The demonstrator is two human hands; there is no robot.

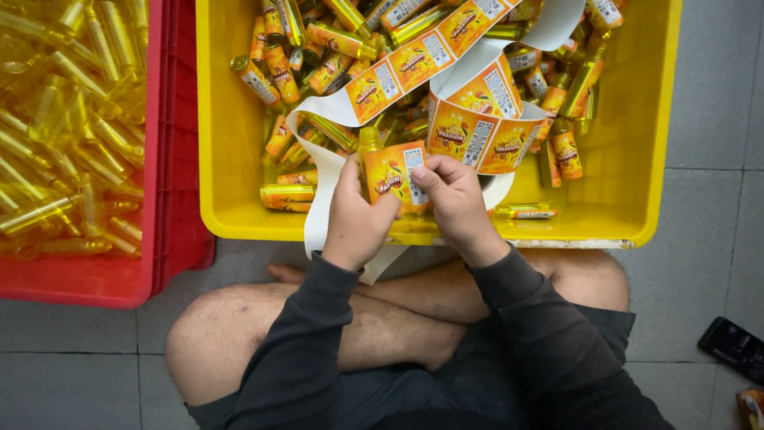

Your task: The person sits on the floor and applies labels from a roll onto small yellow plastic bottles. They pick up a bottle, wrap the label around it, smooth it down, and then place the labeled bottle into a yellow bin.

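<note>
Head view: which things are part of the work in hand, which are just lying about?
In use:
- left hand and right hand, both on one small bottle
- label strip
- yellow crate of labelled bottles
- red crate of unlabelled bottles

Lying about:
- phone on the floor

Label strip [414,60]: orange and yellow printed panels with white barcode patches, on white backing. Held bottle [391,177]: clear yellow, with an orange label. Labelled bottles [274,64]: same orange and yellow wrap. Front crate [231,119]: solid yellow. Side crate [171,159]: red, holding unlabelled bottles [64,119] of translucent yellow. Sleeves [541,318]: dark grey. Floor tiles [716,119]: grey. Phone [734,347]: black.
</note>
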